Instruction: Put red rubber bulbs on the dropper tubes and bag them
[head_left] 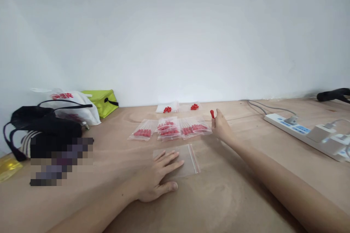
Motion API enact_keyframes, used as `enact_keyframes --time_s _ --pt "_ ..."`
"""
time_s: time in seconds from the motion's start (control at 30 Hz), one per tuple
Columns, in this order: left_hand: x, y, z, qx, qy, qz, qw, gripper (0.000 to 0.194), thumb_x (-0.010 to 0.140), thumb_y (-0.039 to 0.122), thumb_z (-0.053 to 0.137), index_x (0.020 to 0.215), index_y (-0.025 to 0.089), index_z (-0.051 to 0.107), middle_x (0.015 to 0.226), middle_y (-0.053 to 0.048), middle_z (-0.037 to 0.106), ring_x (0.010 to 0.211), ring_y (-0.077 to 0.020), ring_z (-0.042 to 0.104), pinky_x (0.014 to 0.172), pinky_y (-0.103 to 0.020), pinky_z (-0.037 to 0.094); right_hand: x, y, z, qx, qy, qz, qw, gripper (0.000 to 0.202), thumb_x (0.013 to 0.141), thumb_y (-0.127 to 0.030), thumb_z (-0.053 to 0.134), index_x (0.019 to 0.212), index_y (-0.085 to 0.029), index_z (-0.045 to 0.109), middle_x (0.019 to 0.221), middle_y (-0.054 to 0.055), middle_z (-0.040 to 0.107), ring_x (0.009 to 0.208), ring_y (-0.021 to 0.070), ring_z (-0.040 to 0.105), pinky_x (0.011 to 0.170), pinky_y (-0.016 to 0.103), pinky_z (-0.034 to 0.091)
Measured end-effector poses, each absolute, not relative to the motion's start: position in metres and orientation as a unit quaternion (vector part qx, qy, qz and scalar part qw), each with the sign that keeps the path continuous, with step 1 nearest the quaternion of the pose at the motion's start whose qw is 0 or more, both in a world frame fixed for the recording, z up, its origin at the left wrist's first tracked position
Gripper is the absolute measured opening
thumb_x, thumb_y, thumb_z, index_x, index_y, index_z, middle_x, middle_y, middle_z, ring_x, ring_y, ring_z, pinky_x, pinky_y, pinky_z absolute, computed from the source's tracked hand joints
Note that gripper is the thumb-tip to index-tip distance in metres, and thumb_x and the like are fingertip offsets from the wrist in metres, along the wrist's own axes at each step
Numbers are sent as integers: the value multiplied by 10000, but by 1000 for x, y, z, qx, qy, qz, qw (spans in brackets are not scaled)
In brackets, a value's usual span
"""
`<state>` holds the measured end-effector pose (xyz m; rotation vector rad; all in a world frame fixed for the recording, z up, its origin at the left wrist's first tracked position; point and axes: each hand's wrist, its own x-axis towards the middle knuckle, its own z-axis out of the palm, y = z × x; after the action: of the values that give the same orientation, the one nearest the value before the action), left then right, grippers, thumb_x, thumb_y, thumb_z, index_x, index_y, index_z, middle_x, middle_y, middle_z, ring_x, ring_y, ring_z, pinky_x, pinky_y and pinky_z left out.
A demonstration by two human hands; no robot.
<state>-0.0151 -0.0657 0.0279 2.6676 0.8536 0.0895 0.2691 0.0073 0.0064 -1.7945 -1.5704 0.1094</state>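
My left hand [158,176] lies with fingers spread on a clear zip-lock bag [186,158], pressing it flat against the table. The bag's red-and-white seal strip is at its right end. Out to the right, my right hand [221,126] is closed around a small red rubber bulb [212,114], which sticks up past the fingertips. Whether a tube hangs below the bulb is hidden by the hand. Just left of that hand, several clear bags hold red-ended pieces: one bag [142,133] on the left, a stack [168,131] in the middle, another group [195,128] on the right.
Loose red bulbs lie in two piles [167,109] [194,106] on clear bags by the wall. At left are a black bag [51,134], a white plastic bag [79,107] and a lime-green case [102,103]. A white power strip [300,131] with cables lies at right.
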Motion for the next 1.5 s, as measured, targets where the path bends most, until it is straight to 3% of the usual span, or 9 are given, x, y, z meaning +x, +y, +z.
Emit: enact_keyframes --time_s 0.1,0.23,0.47,0.77,1.03,1.2,1.37,1.43,1.5 --pt "-4 -63 25 940 300 23 158 521 821 490 402 1302 322 291 1399 -39 228 1274 -275 186 1018 -503 167 266 -15 3 -608 -612 187 470 643 778 -245 371 1315 -91 52 715 28 508 556 151 513 574 287 430" --pt "11 -58 20 947 275 49 156 510 823 485 405 1295 316 308 1396 -30 239 1271 -265 201 1027 -489 153 261 -41 -13 -545 -556 347 524 549 767 -309 375 1255 -192 153 648 -45 423 384 88 415 397 234 385" --pt "15 -59 19 944 287 56 152 499 817 500 400 1275 306 356 1384 -48 270 1260 -280 229 1017 -496 176 261 -39 -23 -537 -483 346 598 407 724 -288 406 1099 -229 259 752 -19 479 432 83 415 425 253 434" --pt "15 -60 20 945 289 37 149 509 825 501 380 1292 304 323 1391 -51 253 1272 -271 197 1011 -489 188 251 -44 -20 -522 -455 377 615 398 699 -255 433 1053 -253 252 632 -55 390 469 120 463 490 293 472" --pt "15 -59 19 937 297 61 173 576 814 477 419 1325 271 252 1393 -38 253 1264 -269 219 1030 -469 175 241 -55 -12 -507 -414 466 596 320 628 -292 552 838 -232 319 640 -66 446 441 73 459 421 233 444" --pt "16 -59 21 905 355 69 223 488 891 372 269 1347 216 193 1396 -25 243 1277 -241 189 1038 -434 193 250 -59 -9 -440 -508 545 502 312 638 -347 618 774 -196 381 617 -53 513 436 62 491 363 171 393" --pt "16 -59 20 899 371 49 229 511 873 349 319 1349 218 185 1403 -18 228 1278 -259 173 1027 -446 212 255 -57 -9 -380 -573 583 433 311 631 -333 664 767 -195 421 636 -44 547 473 73 522 335 147 352" --pt "16 -58 19 900 367 55 228 521 866 345 338 1348 216 187 1400 -24 236 1274 -265 183 1022 -452 220 254 -56 -8 -361 -574 593 434 325 617 -332 679 752 -193 419 776 -15 580 514 75 550 369 164 387" --pt "17 -58 19 901 364 58 228 529 863 346 345 1348 210 184 1398 -31 239 1274 -270 179 1020 -458 218 251 -56 -8 -343 -571 611 428 323 615 -325 686 741 -189 421 777 -25 578 563 82 575 480 206 453"
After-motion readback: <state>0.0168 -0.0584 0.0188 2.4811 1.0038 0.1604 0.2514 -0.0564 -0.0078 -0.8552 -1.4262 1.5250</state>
